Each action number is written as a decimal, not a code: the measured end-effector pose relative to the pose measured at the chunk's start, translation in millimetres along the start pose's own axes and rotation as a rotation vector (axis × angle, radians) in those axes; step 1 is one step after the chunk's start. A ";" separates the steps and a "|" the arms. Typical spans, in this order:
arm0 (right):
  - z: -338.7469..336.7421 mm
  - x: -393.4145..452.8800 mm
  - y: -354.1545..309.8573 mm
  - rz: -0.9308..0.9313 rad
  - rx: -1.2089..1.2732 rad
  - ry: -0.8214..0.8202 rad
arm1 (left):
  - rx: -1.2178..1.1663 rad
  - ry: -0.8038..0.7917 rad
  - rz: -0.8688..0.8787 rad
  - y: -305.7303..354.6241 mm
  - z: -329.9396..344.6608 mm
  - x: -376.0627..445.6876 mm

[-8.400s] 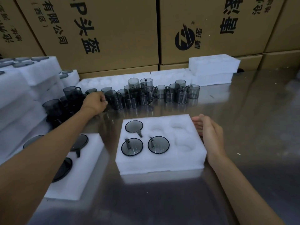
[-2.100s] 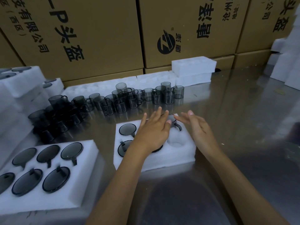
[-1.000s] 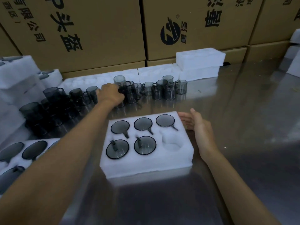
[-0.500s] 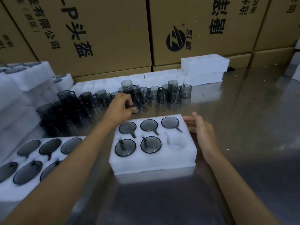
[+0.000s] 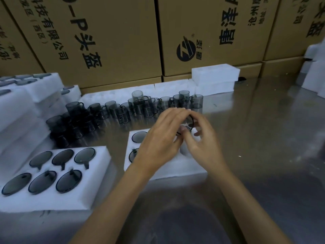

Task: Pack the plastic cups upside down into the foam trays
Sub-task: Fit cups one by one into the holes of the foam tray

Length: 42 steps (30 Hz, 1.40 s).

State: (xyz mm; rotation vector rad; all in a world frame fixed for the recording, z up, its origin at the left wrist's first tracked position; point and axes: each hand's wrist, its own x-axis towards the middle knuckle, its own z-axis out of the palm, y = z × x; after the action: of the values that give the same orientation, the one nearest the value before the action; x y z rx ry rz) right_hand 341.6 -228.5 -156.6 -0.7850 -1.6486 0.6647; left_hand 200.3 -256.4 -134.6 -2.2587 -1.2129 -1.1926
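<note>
Our left hand [image 5: 161, 138] and right hand [image 5: 202, 138] meet over the foam tray [image 5: 168, 169], both with fingers curled around one smoky plastic cup [image 5: 188, 123] held above the tray's right side. We see two upturned cups [image 5: 139, 137] already seated at its left. A full tray [image 5: 58, 175] lies further left, with loose cups [image 5: 140, 106] lined up behind on the steel table [image 5: 263, 147]

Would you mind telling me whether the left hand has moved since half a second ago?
Yes. The left hand has come back from the loose cups and is now over the foam tray, beside the right hand.
</note>
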 end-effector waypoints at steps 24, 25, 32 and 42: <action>-27.8 8.0 1.6 0.345 0.012 -0.076 | -0.147 -0.255 -0.541 2.2 -0.4 -24.0; -28.2 7.8 1.7 0.353 0.030 -0.082 | -0.150 -0.257 -0.548 2.3 -0.7 -23.9; -27.7 8.2 10.3 0.430 0.071 -0.070 | -0.136 -0.300 -0.544 5.0 -2.0 -24.1; -31.0 5.2 25.6 0.588 0.308 -0.190 | -0.061 -0.368 -0.540 3.8 -3.5 -28.6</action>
State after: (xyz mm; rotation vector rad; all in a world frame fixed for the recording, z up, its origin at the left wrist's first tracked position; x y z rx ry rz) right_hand 375.0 -208.1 -166.9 -1.0065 -1.4266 1.4071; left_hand 193.0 -276.1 -154.6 -2.3387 -2.0496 -1.0024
